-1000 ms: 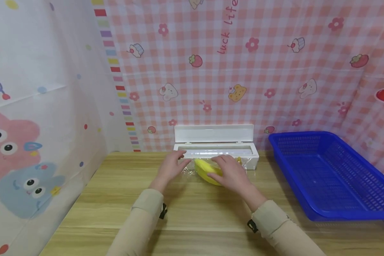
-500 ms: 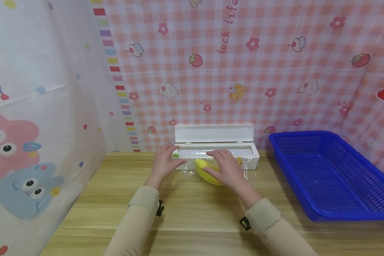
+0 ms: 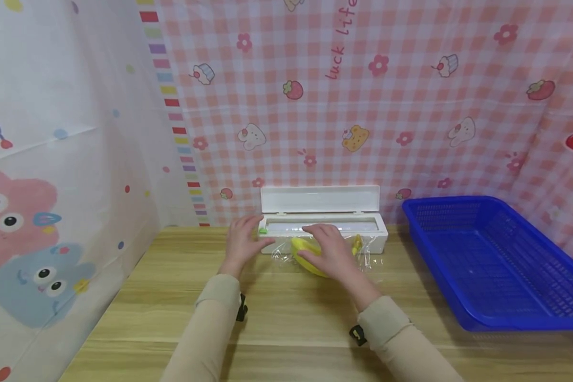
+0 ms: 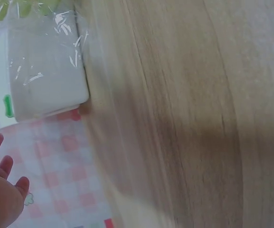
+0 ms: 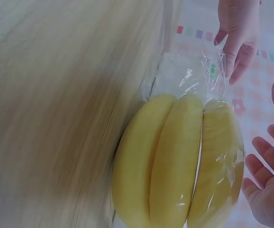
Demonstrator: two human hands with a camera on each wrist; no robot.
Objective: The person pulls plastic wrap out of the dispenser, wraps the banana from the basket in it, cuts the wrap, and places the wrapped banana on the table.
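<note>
A bunch of yellow bananas (image 3: 303, 245) lies in front of a long white cling film box (image 3: 376, 244), with clear film (image 5: 182, 76) stretched over it. The box's lid (image 3: 320, 199) stands up at the back. My left hand (image 3: 240, 245) hovers at the box's left end, fingers spread and holding nothing, beside a small green piece (image 4: 8, 105). Over the bananas, my right hand (image 3: 333, 254) has its fingers apart and hides part of the bunch. In the right wrist view, its fingers (image 5: 268, 156) are beside the wrapped bananas and grip nothing.
A blue plastic basket (image 3: 439, 270) stands on the right of the wooden table (image 3: 296, 329). Behind the box hangs a pink checked cloth (image 3: 310, 122), and a white printed cloth (image 3: 76, 175) covers the left side.
My left hand has moved left, away from the bananas, uncovering the green piece on the box. The right hand has lifted off the bananas and shifted slightly left.
</note>
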